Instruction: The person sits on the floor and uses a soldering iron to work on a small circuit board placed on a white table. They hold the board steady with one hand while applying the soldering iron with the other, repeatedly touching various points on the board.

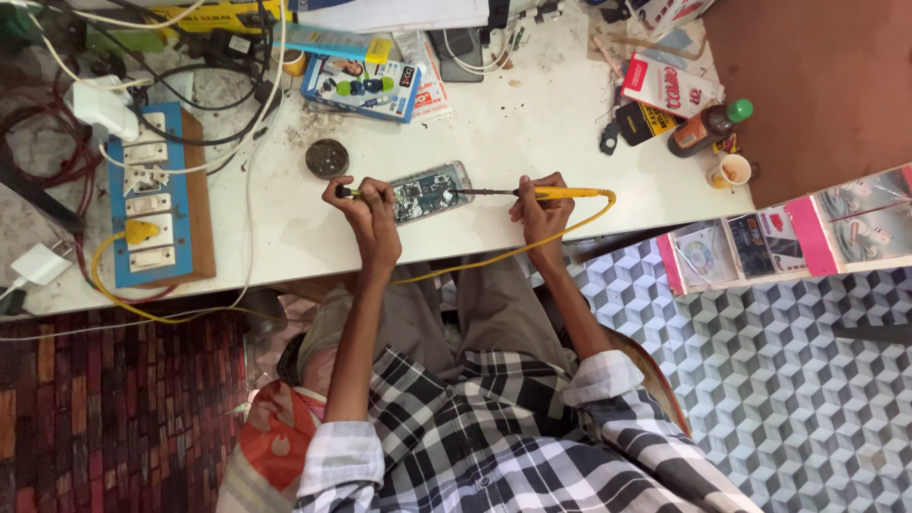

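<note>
R hand (pixel 539 211) grip clamped on soldering iron (pixel 532 193), L hand (pixel 369 204) on small tool (pixel 350 192), over phone board (pixel 429 190).

A single head-worn camera is looking almost straight down from above the seated person, so the person's checked shirt (pixel 503 427) and lap are filling the bottom of the frame. It is facing forward over the white table (pixel 532 123), whose far edge is running past the top border. The view is sitting fairly high, taking in the whole arms, the patterned floor (pixel 788 380) at right and a brick-patterned mat (pixel 114 399) at left.
</note>
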